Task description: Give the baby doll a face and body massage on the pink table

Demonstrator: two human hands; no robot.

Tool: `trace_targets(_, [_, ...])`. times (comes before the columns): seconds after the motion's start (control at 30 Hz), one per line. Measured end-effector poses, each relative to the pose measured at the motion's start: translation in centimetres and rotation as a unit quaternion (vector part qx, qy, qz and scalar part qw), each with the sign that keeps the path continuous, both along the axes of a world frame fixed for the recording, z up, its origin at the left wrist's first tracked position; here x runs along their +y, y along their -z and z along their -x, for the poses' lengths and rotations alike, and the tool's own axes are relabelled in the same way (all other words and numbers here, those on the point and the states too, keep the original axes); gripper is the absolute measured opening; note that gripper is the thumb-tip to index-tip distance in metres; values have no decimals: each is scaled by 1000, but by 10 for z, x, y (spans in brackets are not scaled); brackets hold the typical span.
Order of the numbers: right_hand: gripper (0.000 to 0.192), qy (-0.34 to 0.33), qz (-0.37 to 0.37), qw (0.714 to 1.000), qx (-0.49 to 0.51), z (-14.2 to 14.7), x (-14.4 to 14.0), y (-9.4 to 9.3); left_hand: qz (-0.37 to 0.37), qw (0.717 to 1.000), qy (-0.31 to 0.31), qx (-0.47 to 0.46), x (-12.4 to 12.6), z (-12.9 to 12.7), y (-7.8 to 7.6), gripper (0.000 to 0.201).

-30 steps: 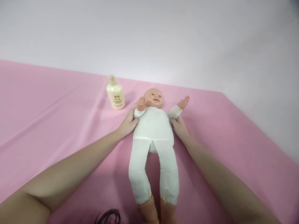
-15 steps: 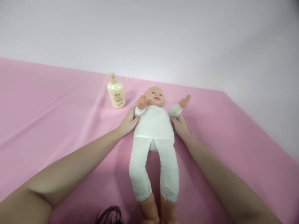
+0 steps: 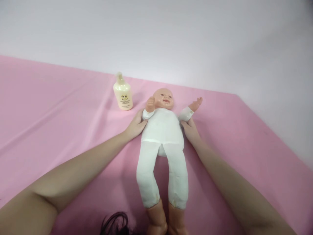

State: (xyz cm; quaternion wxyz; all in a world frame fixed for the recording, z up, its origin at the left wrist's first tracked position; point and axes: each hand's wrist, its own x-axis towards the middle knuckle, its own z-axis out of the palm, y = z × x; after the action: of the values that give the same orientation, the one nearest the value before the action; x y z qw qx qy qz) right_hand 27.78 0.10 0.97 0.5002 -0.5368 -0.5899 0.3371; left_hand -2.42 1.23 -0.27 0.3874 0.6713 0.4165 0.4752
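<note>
**A:** Quick look at the layout. Baby doll (image 3: pixel 162 137) flat on its back on the pink sheet (image 3: pixel 61 130), dead centre. Long axis straight along 12–6: head up at 12, booted feet down at 6 near the bottom edge of the view.

**B:** And the hands?

**A:** One each side of the torso, level with the armpits. Left hand (image 3: pixel 135 125) pressed against the doll's flank at 9, fingers curled in under the raised sleeve. Right hand (image 3: pixel 191 130) at 3, fingertips tucked just under the outstretched arm. Touching on both sides, cupping rather than clamping. Can't tell from here whether any fingers reach under the back.

**B:** Either hand closer?

**A:** Pretty much even, mirrored across that 12–6 line. Forearms angling in from 7 and 5.

**B:** Anything else around?

**A:** Cream lotion bottle (image 3: pixel 123 93) upright at about 11 from the doll's chest, near the left hand but apart from it. Some dark hair (image 3: pixel 114 225) poking in at the bottom edge.
</note>
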Motion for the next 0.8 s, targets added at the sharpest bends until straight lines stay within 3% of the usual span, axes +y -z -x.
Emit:
trace_targets(0.4, [52,-6,5,1000,7,0,0,2,-4,1000,0,-1,2,0,3,61])
trace_targets(0.8, [54,2,12,1000,16,0,0,2,3,1000,-4,6,-2,-1,-3,64])
